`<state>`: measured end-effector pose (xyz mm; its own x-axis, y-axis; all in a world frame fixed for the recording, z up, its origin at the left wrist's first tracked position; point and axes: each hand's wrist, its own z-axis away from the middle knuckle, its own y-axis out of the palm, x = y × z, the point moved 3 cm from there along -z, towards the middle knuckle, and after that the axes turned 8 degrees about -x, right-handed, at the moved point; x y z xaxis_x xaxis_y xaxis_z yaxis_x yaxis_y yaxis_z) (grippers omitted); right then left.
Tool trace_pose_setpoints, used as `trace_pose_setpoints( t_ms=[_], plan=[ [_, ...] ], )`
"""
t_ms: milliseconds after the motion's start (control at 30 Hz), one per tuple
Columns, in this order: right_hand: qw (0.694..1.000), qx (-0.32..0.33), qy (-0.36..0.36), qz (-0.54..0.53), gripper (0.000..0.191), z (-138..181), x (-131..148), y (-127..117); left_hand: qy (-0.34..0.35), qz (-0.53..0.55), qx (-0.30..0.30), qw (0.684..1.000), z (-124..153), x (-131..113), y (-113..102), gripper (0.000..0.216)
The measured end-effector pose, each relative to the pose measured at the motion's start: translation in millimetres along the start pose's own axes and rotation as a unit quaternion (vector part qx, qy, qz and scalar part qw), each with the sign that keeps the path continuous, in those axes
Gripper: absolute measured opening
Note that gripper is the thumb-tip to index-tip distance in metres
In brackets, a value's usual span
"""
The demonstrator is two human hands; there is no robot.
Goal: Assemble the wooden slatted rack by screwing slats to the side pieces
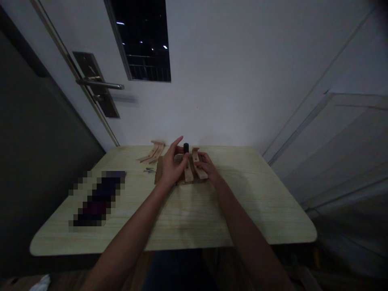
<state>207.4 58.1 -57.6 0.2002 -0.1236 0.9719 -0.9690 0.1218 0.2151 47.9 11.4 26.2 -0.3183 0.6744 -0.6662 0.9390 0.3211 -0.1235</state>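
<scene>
My left hand (173, 166) has its thumb and fingers closed around an upright black-handled tool (186, 148), which looks like a screwdriver; its lower end is hidden. One finger of that hand points up, off the handle. Just below the tool lies a curved wooden piece (188, 174). My right hand (208, 165) grips a second curved wooden piece (200, 173) with holes in it, the fingertips lying across its middle. Both pieces rest on a brown board or pad (159, 169), partly covered by my left hand.
Two more curved wooden pieces (156, 152) lie at the table's back left. Several dark screws (149, 170) are near them. A pixelated dark object (98, 198) sits on the left of the light wood-grain table (260, 210). Behind stands a white door with a metal handle (101, 84).
</scene>
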Motion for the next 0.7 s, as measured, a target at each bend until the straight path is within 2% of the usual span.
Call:
trace_pose_setpoints(
  t_ms=[233,567,700],
  plan=[
    [1.000,0.007,-0.009,0.014,0.045,-0.1,-0.4,-2.0,0.015,0.008,0.033,0.999,-1.0,-3.7,-0.8,0.027],
    [1.000,0.017,0.001,0.008,0.047,-1.3,-0.5,-2.6,0.009,-0.008,-0.002,1.000,-1.8,0.9,1.2,0.028],
    [1.000,0.013,0.003,0.005,0.048,-1.3,-0.1,-1.5,0.000,-0.006,0.006,1.000,-1.8,-2.6,0.9,0.025]
  ],
)
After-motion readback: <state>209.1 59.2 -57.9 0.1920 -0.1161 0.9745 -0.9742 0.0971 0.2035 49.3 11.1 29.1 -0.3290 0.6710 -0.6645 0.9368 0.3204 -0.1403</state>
